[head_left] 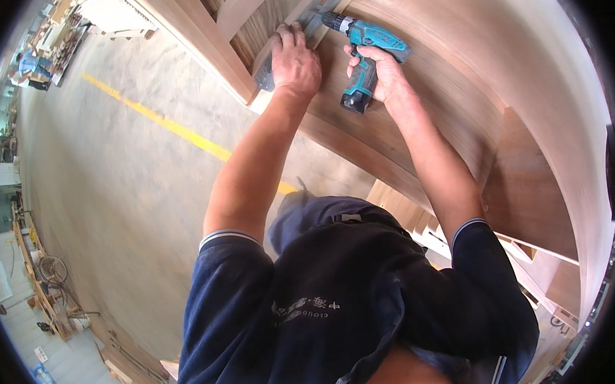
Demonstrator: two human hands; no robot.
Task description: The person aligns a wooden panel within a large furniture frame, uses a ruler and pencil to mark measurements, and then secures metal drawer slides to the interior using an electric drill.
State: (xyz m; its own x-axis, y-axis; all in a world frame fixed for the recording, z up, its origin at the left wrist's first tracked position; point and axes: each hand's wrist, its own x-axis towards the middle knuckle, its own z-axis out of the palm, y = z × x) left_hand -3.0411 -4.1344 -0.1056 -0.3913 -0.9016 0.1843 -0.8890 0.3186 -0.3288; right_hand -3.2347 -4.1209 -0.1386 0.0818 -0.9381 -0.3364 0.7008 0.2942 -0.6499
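My right hand (387,73) is wrapped round the grip of a teal and black cordless drill (383,38). The drill's chuck points up and left, toward a grey metal strip (333,0) on the wooden panel. Whether the bit touches the strip is too small to tell. My left hand (295,64) lies with fingers stretched forward over the near part of that strip, pressing beside the wooden frame. A grey rounded end (264,77) shows at the left edge of this hand. My left palm and thumb are hidden.
A wooden furniture carcass (448,87) curves round my right arm, with a pale post (199,41) at its left. A concrete floor with a yellow line (172,129) stretches left. Another person (33,67) is near stacked wood far off. Boards (44,275) line the lower left.
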